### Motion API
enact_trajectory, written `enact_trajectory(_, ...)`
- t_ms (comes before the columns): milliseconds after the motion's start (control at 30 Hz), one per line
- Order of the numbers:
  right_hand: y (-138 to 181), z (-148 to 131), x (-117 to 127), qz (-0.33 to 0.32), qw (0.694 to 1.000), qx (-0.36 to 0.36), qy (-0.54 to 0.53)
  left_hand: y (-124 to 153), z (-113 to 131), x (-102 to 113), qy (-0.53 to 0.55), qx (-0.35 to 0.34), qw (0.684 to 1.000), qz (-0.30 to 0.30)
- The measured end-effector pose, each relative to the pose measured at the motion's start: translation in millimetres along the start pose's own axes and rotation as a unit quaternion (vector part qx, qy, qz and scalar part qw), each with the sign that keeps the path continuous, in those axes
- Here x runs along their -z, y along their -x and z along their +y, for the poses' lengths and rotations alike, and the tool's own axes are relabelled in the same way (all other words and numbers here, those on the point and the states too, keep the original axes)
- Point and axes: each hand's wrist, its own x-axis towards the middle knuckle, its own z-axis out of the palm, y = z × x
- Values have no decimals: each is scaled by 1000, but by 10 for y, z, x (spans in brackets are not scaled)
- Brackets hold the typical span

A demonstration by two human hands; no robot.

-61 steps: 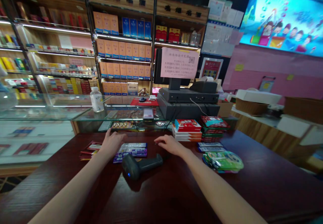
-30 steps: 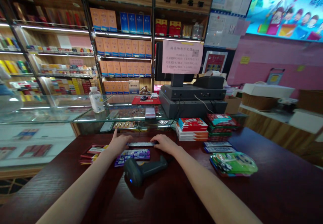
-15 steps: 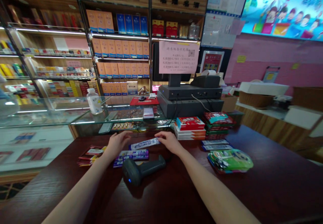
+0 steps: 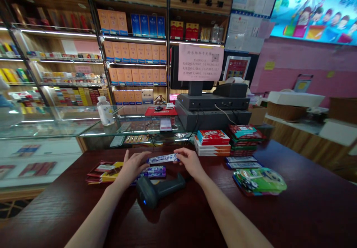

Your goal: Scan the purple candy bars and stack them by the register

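A slim blue-and-white snack packet [image 4: 162,159] lies across the middle of the picture. My right hand [image 4: 191,162] pinches its right end between thumb and fingertips. My left hand [image 4: 135,167] is at the other end, fingers spread, with the thumb close to the packet's tip; whether it touches cannot be made out. Purple packets [image 4: 156,172] lie just below, partly covered by my left hand. In front of them a dark barcode scanner [image 4: 160,190] rests on its side, a blue light glowing on its head.
Red and yellow packets [image 4: 104,171] lie left of my left hand. To the right are blue packets [image 4: 244,162], a green package [image 4: 260,181], stacked red-and-white boxes [image 4: 213,142] and dark green-red packs [image 4: 245,136]. Behind stand a glass counter [image 4: 125,123], a bottle [image 4: 106,112] and a monitor [image 4: 174,69].
My left hand has come down and right to the packet's left end. My right hand has closed on the right end, and the packet has shifted slightly right and lies more level.
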Motion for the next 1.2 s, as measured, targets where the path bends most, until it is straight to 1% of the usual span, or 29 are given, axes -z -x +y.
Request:
enact_trajectory(267, 52, -164, -133, -2, 996, -23, -87, -65, 16, -107, 15, -7, 999, -29)
enact_trajectory(500, 66, -178, -167, 0, 990, -50, -134, -47, -24, -124, 14, -24, 999, -15)
enact_trajectory(600, 67, -174, -121, -1, 987, -49, -156, -17, -35, -79, 40, -30, 999, 2)
enact_trajectory(700, 67, -170, -72, -7, 986, -41, -158, 2, -30, 1, 73, -22, 997, 33)
enact_trajectory(800, 59, -149, -56, 1, 992, -34, -119, 7, 3, 100, 110, -9, 991, 76)
enact_trajectory(967, 41, -112, -59, 26, 997, -31, -61, 24, 103, 224, 194, 22, 971, 135)
enact_trajectory(1067, 37, -105, -47, 29, 998, -36, -50, 43, 126, 241, 208, 27, 966, 154)
enact_trajectory(1200, 30, -90, -33, 41, 997, -46, -48, 53, 93, 223, 196, -3, 968, 158)
